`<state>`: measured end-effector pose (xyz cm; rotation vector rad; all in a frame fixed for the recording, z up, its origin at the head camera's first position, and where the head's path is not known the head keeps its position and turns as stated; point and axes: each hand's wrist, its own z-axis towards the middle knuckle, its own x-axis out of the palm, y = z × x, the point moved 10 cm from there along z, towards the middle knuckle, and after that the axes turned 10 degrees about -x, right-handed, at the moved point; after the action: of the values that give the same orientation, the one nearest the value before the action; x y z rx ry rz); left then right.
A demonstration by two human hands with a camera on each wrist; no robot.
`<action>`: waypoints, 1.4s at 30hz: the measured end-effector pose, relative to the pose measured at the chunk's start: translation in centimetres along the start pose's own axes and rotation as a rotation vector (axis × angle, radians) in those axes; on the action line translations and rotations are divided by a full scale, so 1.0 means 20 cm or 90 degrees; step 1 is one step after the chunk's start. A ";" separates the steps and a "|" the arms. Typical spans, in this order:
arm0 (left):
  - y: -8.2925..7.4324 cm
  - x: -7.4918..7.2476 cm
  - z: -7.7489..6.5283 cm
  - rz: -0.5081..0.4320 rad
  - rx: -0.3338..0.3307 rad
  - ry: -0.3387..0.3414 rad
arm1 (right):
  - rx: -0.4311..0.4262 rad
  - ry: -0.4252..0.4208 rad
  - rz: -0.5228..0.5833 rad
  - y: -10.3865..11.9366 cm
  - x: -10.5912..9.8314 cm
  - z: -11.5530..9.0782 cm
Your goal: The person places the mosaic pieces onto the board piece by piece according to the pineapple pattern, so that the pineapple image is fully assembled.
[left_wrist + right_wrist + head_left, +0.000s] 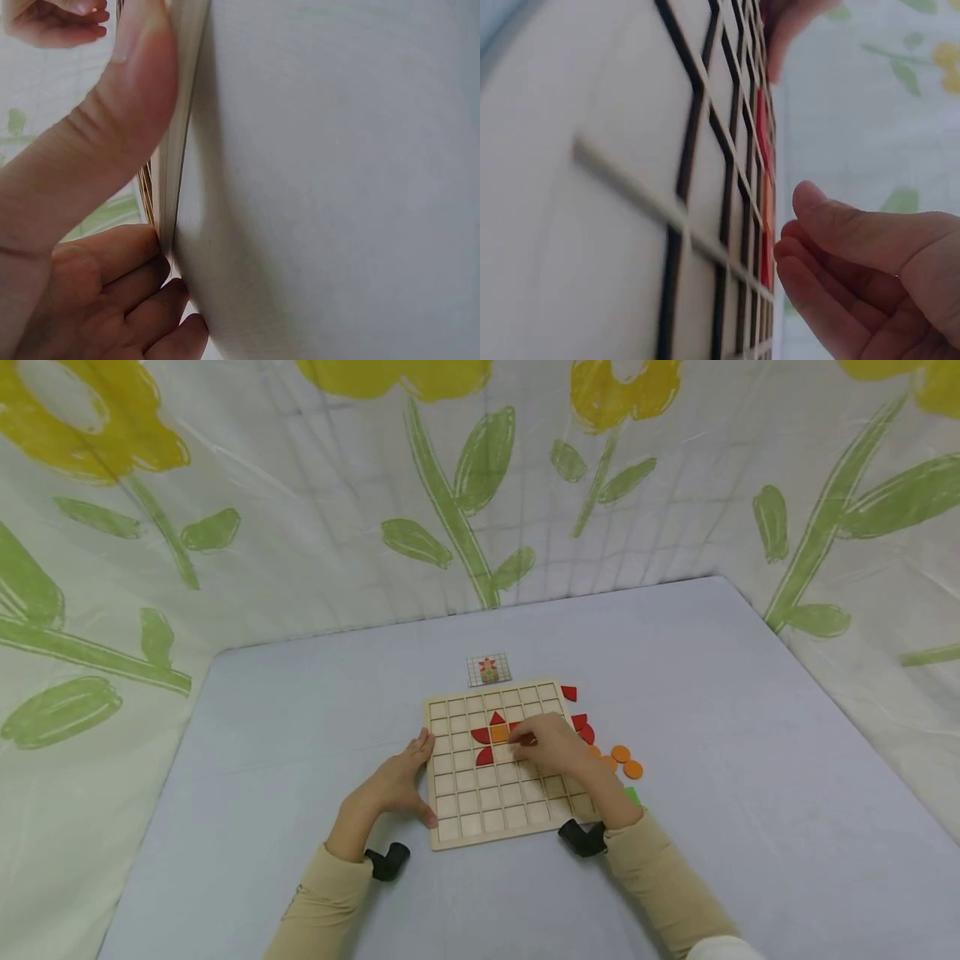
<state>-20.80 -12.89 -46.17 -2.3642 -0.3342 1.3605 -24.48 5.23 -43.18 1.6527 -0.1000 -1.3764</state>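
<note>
In the head view, a square pale wooden grid board (471,827) lies on the light surface (300,718); the left hand (392,782) rests at its left edge, thumb and fingers spread wide against it. The right hand (551,745) is over the board beside an orange square tile (499,733), which has a red triangular tile (497,718) above it and a red curved-edge tile (481,736) on its left. A small printed pattern card (488,669) lies behind the board; flat orange discs (633,769) lie to its right. In the left wrist view, the left thumb presses along the board's side. In the right wrist view, the right thumb and fingertips are narrow together near a red tile; I cannot tell whether they pinch a piece.
</note>
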 end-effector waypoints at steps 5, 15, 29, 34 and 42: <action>0.02 0.00 0.01 -0.003 -0.004 0.000 | 0.034 -0.008 0.052 -0.12 -0.12 -0.10; 0.03 0.01 0.03 -0.006 0.001 0.001 | 0.119 -0.052 0.059 -0.39 -0.34 -0.36; 0.01 0.01 0.02 -0.006 0.001 0.006 | 0.166 -0.052 0.058 -0.52 -0.40 -0.57; 0.01 0.00 0.01 -0.004 0.003 0.007 | 0.169 -0.056 0.060 -0.51 -0.39 -0.56; 0.01 0.00 0.00 -0.006 0.007 0.005 | 0.183 -0.043 0.060 -0.48 -0.35 -0.51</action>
<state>-20.80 -13.04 -46.12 -2.3550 -0.3351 1.3455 -23.42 20.54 -45.57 1.8107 -0.4270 -1.3938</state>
